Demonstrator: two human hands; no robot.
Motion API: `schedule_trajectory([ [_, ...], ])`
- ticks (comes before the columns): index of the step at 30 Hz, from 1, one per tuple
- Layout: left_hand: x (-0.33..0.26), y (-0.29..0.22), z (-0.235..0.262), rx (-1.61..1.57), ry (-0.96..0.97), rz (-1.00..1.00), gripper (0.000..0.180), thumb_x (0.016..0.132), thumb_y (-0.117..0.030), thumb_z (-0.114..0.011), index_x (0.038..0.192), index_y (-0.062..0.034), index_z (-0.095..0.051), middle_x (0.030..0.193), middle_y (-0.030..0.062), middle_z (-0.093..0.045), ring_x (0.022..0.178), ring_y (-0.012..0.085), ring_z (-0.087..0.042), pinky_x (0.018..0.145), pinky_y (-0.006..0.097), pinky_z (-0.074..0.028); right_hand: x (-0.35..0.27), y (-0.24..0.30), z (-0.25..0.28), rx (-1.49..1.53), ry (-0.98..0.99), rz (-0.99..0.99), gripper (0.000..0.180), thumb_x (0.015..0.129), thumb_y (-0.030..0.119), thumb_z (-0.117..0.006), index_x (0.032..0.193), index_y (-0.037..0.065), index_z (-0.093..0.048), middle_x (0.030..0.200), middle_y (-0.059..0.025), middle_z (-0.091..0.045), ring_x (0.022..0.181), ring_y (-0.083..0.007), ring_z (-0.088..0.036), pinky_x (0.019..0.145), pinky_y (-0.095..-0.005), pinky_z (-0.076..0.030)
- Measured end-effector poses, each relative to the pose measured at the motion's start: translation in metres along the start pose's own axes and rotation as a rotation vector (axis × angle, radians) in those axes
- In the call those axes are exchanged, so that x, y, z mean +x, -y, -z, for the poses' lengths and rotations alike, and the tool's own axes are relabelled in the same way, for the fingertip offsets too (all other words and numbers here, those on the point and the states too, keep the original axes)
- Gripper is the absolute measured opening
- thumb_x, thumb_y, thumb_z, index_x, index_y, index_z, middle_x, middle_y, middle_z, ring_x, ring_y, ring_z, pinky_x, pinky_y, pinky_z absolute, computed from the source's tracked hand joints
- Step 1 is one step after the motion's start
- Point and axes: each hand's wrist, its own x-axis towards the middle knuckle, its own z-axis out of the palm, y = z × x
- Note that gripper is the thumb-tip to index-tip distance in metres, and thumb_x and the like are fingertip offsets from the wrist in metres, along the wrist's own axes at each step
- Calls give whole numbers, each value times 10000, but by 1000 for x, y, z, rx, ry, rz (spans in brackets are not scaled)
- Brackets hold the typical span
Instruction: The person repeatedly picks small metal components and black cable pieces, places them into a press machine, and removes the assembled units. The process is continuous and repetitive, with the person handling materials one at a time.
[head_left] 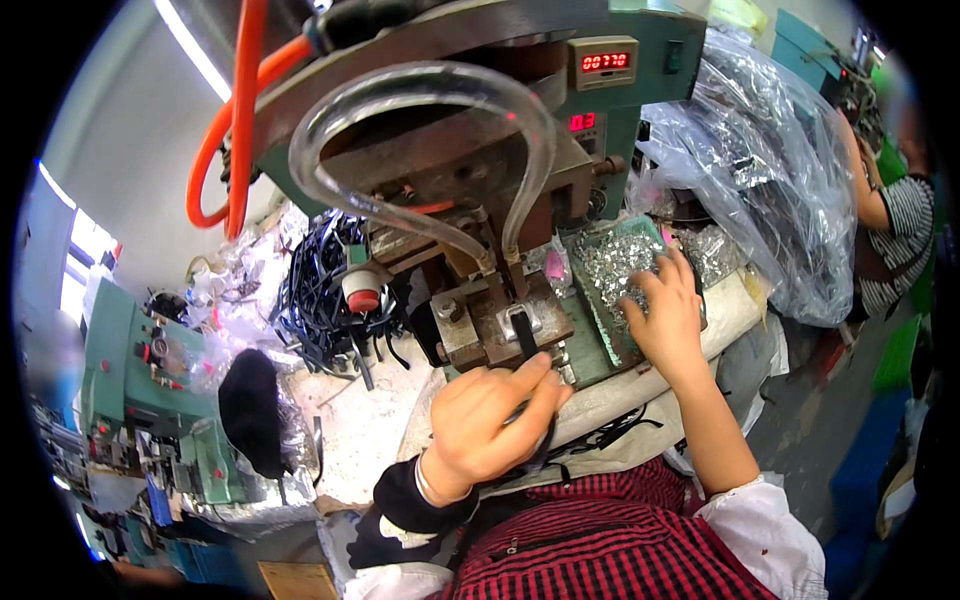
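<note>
My left hand (488, 420) is closed, thumb and fingers pinching a black strap (524, 336). The strap's far end lies on the small metal die (520, 318) of a bench press, and the rest trails beneath my palm. My right hand (668, 318) is over the near right part of a green tray (603, 335) heaped with small shiny silver metal pieces (618, 262). Its fingers are spread and bent down toward the pieces; no piece shows between them. A clear bent tube (430, 80) arches down to the press head above the die.
A red push button (363, 298) sits left of the die, beside a tangled pile of black straps (318, 275). Clear plastic sheeting (770, 190) bulges at the right. Orange hoses (240, 120) hang upper left. Another person's striped sleeve (905, 235) shows far right.
</note>
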Motion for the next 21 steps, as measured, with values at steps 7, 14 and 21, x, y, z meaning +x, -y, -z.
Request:
schedule_trajectory([
  [7,-18,24,-20,7,-137,-159,235,742,-115,-839,896,-71,-666,929,100,-715,523,110,-548,430,246,-373,17,-40,-36,244,-205,82,152,796,66,-738,925,23,-671,1083,-184,-658,1122,-354,-587,934,-436,-467],
  [14,-20,16,-14,-31,-200,-147,189,748,-140,-788,841,-72,-637,919,83,-675,561,140,-554,479,275,-401,16,-85,-50,682,-224,-96,106,971,93,-613,1000,-8,-631,931,-33,-630,888,-126,-569,846,-283,-461],
  [21,-73,-35,10,11,-47,335,403,782,-95,-631,1179,-30,-658,1326,175,-621,772,226,-653,685,341,-514,0,-78,-57,832,-142,-191,196,1010,124,-599,1132,-26,-631,1070,-44,-638,989,-105,-579,911,-249,-441],
])
